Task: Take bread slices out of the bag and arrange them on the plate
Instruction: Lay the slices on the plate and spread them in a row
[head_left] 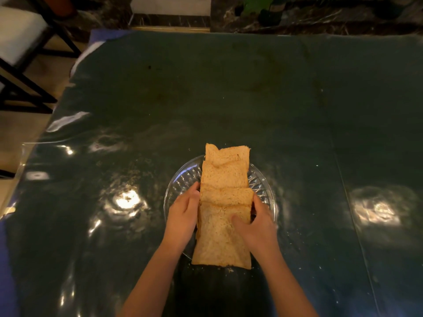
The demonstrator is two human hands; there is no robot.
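Several brown bread slices (223, 177) lie overlapping in a row across a clear glass plate (180, 179), running from its far rim past its near rim. My left hand (183, 213) presses against the left edge of the nearest slices. On the other side, my right hand (256, 223) grips the right edge, with its thumb resting on top of the nearest slice (217, 243). Both hands hold the near slices between them. No bread bag is in view.
The plate sits on a dark table (251, 99) under a shiny clear cover, with crumbs scattered around it. A chair (20, 42) stands at the far left beyond the table edge. A dark marbled ledge (320, 19) runs behind the table.
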